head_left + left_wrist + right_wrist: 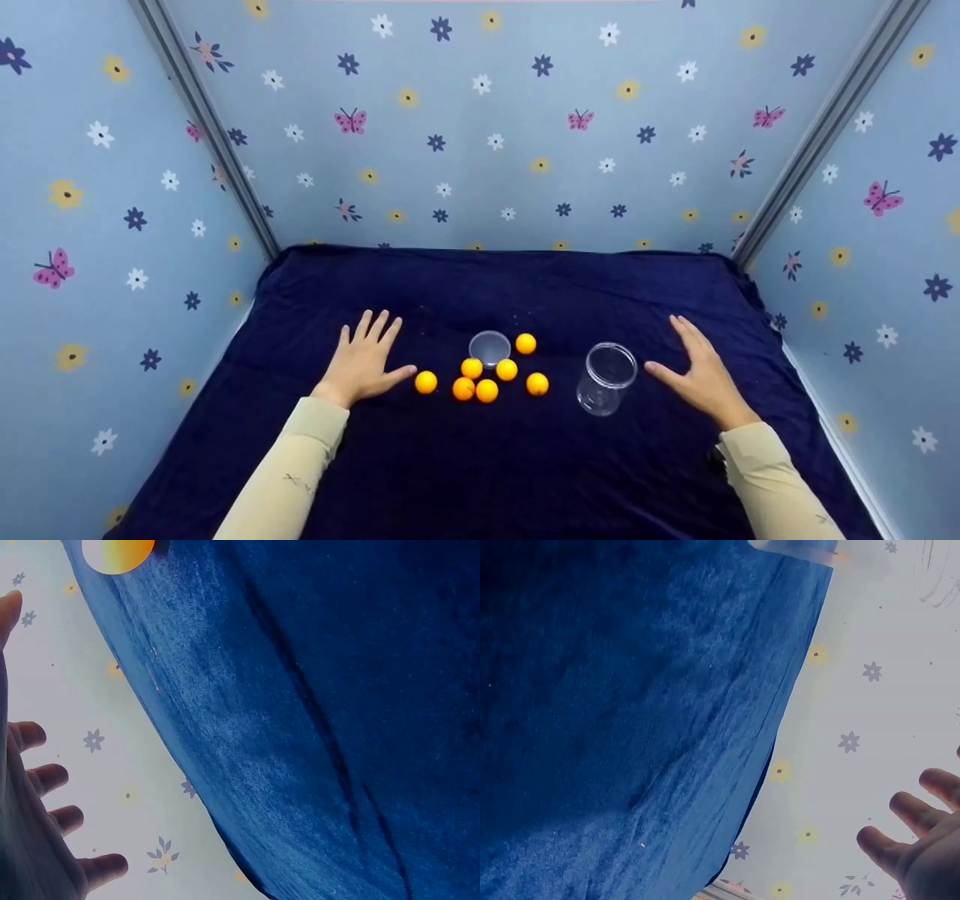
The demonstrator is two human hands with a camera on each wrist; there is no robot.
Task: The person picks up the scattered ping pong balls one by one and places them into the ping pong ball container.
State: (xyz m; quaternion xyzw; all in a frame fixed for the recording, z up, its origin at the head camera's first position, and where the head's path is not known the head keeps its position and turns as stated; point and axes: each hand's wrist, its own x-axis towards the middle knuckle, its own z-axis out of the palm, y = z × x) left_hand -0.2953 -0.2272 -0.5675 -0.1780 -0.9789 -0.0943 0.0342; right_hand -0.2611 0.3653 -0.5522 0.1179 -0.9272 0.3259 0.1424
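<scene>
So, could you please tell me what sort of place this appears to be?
Probably a small indoor booth, though its exact use is hard to tell: patterned walls on three sides, grey posts at the far corners, and a blue cloth spread between them.

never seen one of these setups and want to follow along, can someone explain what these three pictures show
There is no machine: these are a person's two bare hands, the left hand and the right hand. The widest picture comes from a camera worn on the head, looking forward and down. The other two come from wrist cameras; each shows some of that hand's fingers. On the dark blue cloth lie seven orange balls, much like ping-pong balls, and what looks like a clear round lid. An open-topped clear jar stands upright near the right hand. Neither hand holds anything; the left thumb is just close to one ball.
</scene>
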